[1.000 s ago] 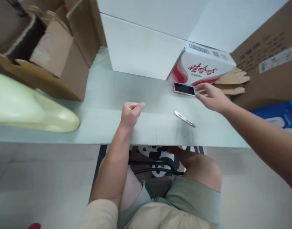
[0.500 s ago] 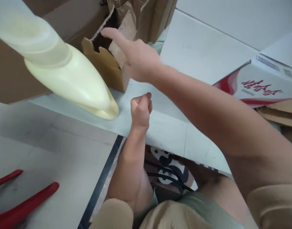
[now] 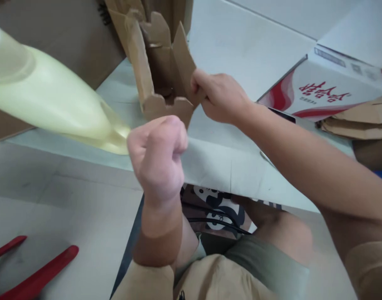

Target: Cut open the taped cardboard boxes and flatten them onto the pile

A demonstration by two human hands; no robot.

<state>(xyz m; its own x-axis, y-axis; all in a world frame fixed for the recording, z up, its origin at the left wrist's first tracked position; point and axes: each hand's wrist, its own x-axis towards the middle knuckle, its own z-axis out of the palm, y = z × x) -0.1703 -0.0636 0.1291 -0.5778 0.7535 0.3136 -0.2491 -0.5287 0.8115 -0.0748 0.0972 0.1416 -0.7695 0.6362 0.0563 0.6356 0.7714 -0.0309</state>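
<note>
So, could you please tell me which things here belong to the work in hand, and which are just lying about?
In hand:
Open cardboard box, its flap gripped by the right hand; the left hand is a closed fist.

Seemingly just lying about:
Pale yellow object
White-and-red carton
Folded cardboard beside the carton
Two red objects at lower left

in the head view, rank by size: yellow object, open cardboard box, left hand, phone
Yellow object and open cardboard box: too close to rank
Left hand, near the camera
Phone, partly hidden
</note>
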